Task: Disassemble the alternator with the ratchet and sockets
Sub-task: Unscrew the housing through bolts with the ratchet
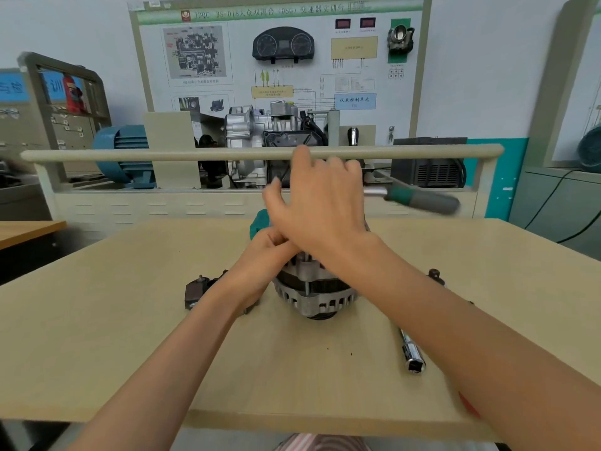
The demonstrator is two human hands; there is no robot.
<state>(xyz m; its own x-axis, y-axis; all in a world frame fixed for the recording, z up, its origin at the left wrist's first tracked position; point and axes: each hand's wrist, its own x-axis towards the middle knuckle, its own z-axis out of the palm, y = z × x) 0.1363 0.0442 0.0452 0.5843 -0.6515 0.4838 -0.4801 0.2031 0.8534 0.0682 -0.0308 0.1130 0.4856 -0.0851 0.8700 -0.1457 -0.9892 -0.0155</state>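
Observation:
The grey finned alternator (317, 296) stands upright at the middle of the wooden table (130, 320). My left hand (265, 255) curls over its top left side and grips it. Crossing above the alternator, my right hand (320, 203) has its fingers curled over the chrome shaft of the ratchet (422, 199) near the head. The ratchet's green and grey handle juts out to the right and is blurred. The ratchet head and any socket on it are hidden under my right hand.
A chrome socket on an extension bar (411, 353) lies right of the alternator. Dark removed parts (195, 289) sit to its left, a small dark part (435, 275) to its right. Something teal (258, 222) shows behind my left hand. A rail (162, 155) and training rig stand behind.

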